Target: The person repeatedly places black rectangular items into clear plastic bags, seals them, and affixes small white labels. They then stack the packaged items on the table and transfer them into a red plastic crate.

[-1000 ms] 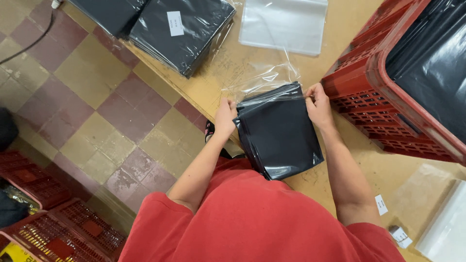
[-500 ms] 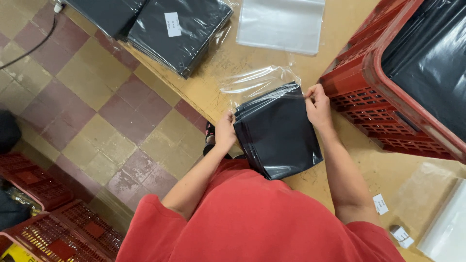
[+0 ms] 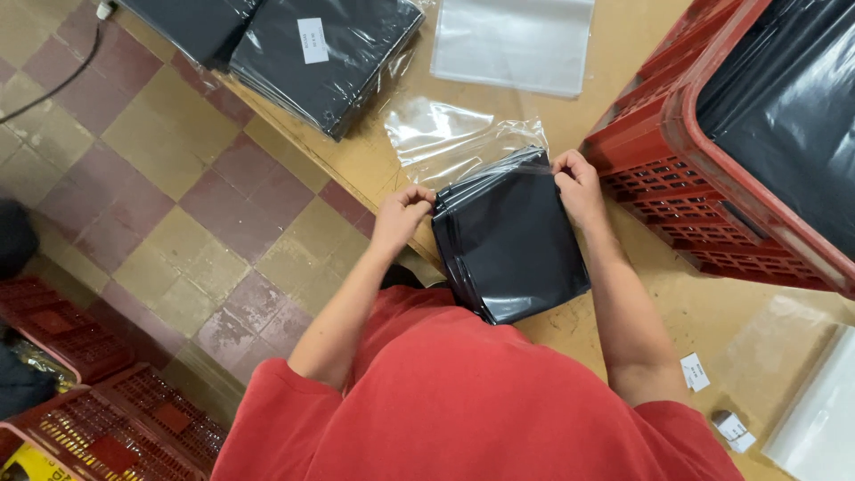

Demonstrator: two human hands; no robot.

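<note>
Black stack of bags (image 3: 509,248) half inside clear sleeve (image 3: 445,138) — left hand (image 3: 401,216) and right hand (image 3: 579,185) pinch its mouth; next move, judged: slide sleeve fully over — even pull.

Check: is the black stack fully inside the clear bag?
Partly in. The black stack has only its far edge inside the clear bag; the rest lies bare.
</note>
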